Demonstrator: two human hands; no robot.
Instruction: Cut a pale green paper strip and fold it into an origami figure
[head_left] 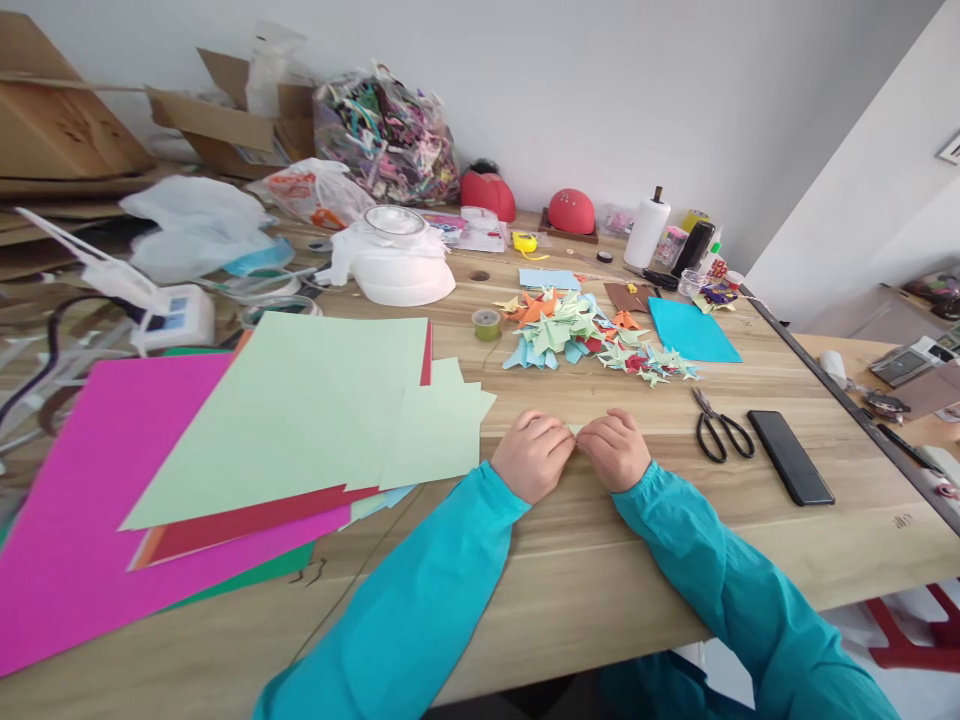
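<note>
My left hand (532, 456) and my right hand (615, 450) meet over the wooden table, fingers curled and closed. Between their fingertips a tiny bit of pale green paper (574, 429) shows; most of it is hidden by the fingers. Beside my left hand lie light green paper squares (436, 432), overlapping a larger light green sheet (300, 410). Beyond the hands is a heap of folded paper shapes (555, 325) in green, orange, blue and red. Black-handled scissors (721, 428) lie to the right of my right hand, with their blades apart.
A black phone (790, 457) lies right of the scissors. A blue paper sheet (694, 330) is behind them. Magenta paper (82, 500) spreads at left. A tape roll (487, 323), a white bottle (646, 232) and a white bag-covered bundle (397, 265) stand farther back.
</note>
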